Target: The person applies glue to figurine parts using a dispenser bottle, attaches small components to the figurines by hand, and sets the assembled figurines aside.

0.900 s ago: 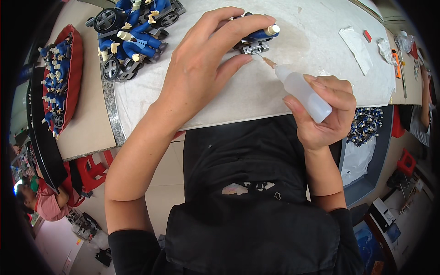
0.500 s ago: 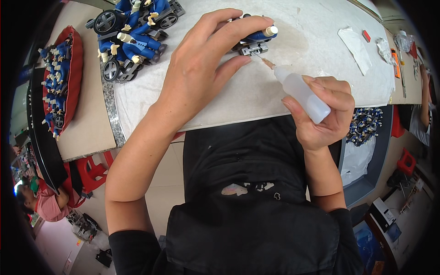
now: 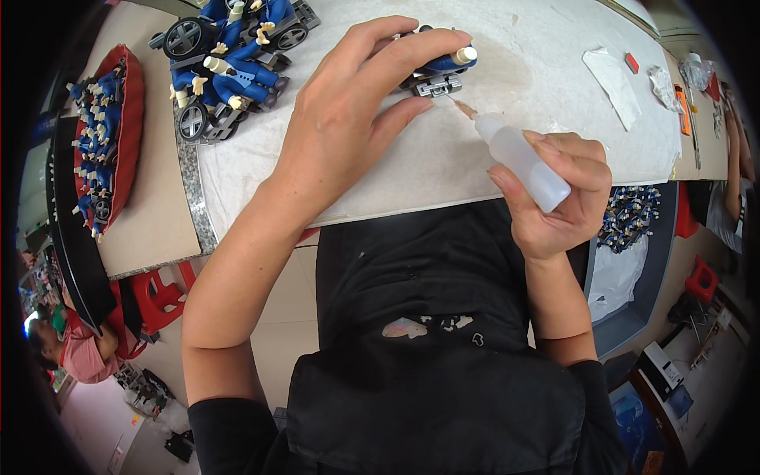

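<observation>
My left hand [image 3: 332,119] is closed over a toy figure in blue [image 3: 455,62], with its fingers over the top and its thumb by the lower edge. The figure's cream-coloured end and a grey slotted base [image 3: 437,85] show past my fingers; the rest lies hidden beneath them. In my right hand [image 3: 566,194] is a translucent white squeeze bottle [image 3: 518,158], tilted up and to the left. Its thin needle tip [image 3: 463,108] points at the grey base, close to my left thumb; whether it touches cannot be made out.
Several blue figures with grey, black-wheeled parts [image 3: 237,75] are heaped at the left. A red tray [image 3: 133,103] of similar figures stands farther left. White paper [image 3: 609,79], a small red block [image 3: 632,62] and an orange object [image 3: 682,111] lie at the right. More figures fill a grey bin [image 3: 669,261].
The toy figure and its grey base have shifted very slightly to the left. Both my hands and the bottle stay almost in place.
</observation>
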A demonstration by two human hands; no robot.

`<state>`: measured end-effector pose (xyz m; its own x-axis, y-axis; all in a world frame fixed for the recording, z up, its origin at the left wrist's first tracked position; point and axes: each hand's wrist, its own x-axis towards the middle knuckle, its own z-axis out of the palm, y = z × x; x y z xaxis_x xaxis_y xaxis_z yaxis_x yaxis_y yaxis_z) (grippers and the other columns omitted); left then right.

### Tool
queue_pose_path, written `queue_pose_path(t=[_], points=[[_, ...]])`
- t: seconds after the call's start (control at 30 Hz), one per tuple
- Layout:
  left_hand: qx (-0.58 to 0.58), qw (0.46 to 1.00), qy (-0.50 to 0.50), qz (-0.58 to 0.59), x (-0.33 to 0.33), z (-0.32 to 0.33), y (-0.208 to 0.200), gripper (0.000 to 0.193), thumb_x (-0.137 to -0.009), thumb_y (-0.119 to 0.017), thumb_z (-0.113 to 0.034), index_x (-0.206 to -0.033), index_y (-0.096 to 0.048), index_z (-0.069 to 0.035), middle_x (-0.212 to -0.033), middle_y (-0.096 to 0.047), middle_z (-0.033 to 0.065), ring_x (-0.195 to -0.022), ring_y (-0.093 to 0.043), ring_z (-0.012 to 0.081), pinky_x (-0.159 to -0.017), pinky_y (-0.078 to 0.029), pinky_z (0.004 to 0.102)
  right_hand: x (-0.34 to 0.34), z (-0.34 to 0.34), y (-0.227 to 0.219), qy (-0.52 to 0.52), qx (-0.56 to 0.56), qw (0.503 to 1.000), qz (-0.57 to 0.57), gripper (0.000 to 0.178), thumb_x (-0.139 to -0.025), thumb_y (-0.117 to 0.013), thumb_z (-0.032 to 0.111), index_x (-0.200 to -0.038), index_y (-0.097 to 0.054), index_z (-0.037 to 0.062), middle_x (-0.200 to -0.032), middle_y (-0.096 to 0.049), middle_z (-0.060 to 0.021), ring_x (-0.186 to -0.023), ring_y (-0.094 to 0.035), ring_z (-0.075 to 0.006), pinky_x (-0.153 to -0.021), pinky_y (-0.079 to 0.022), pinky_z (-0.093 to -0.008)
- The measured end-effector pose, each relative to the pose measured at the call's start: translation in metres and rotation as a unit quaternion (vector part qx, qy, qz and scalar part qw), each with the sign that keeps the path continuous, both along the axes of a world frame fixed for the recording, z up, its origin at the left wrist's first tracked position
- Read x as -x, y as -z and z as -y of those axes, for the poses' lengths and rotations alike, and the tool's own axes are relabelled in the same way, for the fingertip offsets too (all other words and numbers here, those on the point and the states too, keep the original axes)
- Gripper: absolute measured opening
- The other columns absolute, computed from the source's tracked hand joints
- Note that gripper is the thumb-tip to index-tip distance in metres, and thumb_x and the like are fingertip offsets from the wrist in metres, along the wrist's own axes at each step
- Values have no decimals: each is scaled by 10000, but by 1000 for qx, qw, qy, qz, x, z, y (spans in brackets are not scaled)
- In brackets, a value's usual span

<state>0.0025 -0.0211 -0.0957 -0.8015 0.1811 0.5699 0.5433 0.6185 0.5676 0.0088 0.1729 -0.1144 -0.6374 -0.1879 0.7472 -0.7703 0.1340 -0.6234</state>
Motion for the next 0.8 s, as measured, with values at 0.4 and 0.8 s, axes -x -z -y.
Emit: queue_pose_path(t=[0.4,0.8], points=[[-2,1000,-1,9,0,0,1,545,-623,-683,12,-1110,-561,-201,-1054,-525,78,-839,-571,230,-697,-491,308,0,0,0,6,1,1000,1,481,-565,-784,-27,-971,-527,7,-884,-534,-111,-736,-571,-164,-628,-496,-236],[7,1000,1,12,2,1,2,551,-624,-684,10,-1115,-557,-204,-1049,-526,77,-823,-575,223,-679,-490,305,2,0,0,15,-8,1000,-2,473,-566,-786,-23,-961,-528,7,-882,-539,-110,-739,-571,-160,-622,-490,-236]])
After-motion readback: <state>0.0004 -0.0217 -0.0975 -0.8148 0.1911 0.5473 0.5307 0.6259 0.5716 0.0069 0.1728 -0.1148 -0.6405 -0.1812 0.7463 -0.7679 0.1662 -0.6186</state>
